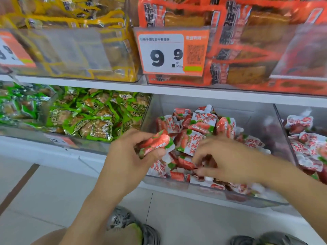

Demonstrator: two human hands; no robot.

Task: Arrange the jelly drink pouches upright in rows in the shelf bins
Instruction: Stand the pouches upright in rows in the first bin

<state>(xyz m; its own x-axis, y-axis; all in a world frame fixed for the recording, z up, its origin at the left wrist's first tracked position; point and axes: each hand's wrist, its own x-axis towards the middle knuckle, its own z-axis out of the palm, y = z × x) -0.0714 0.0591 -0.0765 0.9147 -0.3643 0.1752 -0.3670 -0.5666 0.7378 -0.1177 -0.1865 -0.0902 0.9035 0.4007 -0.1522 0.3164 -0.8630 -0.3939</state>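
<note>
Red, white and green jelly drink pouches [200, 124] lie jumbled in a clear shelf bin [261, 121] on the lower shelf. Most lean or lie flat, and a few at the back stand with spouts up. My left hand [127, 156] grips one strawberry pouch [155, 142] just above the bin's front left corner. My right hand [224, 160] reaches into the front of the pile, fingers curled down among the pouches; whether it holds one is hidden. More of the same pouches [307, 138] fill the neighbouring bin on the right.
Left of the pouch bin sits a bin of green snack packets [92, 117]. The upper shelf holds yellow packs [70, 18], orange packs [247, 41] and a 9.9 price tag [169, 52]. My shoes [134, 225] stand on the tiled floor below.
</note>
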